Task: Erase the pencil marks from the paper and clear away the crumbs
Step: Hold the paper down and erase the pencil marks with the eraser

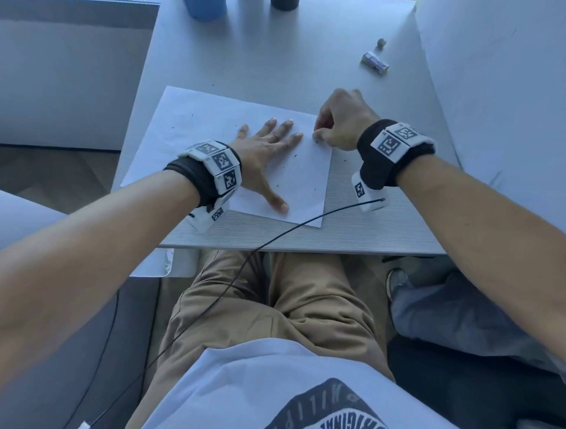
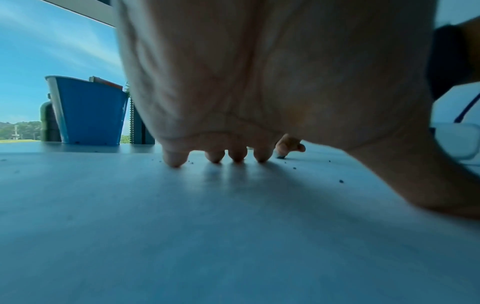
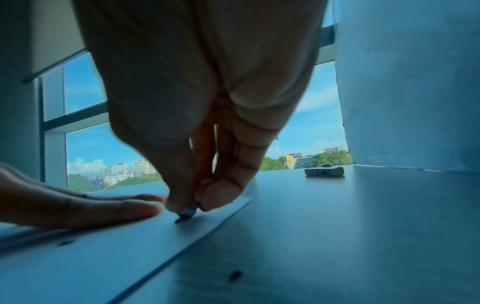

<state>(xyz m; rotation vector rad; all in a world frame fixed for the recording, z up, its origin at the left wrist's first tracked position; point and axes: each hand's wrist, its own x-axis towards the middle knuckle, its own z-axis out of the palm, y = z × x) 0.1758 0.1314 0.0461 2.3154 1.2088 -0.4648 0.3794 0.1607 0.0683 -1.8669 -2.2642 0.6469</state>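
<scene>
A white sheet of paper (image 1: 196, 134) lies on the grey table (image 1: 275, 235), dotted with dark eraser crumbs (image 1: 283, 167). My left hand (image 1: 266, 147) lies flat on the paper with fingers spread, pressing it down; the fingertips (image 2: 175, 161) touch the sheet in the left wrist view. My right hand (image 1: 318, 134) sits at the paper's right edge and pinches a small eraser piece (image 3: 189, 211) between thumb and finger, its tip against the paper (image 3: 103, 257). Crumbs (image 3: 235, 274) also lie on the table beside the sheet.
A wrapped eraser (image 1: 375, 62) and a small grey lump (image 1: 381, 43) lie on the far right of the table. A blue container (image 1: 203, 9) and a dark cup (image 1: 283, 3) stand at the back edge. A white wall (image 1: 496, 76) bounds the right. A black cable (image 1: 275, 238) crosses the front edge.
</scene>
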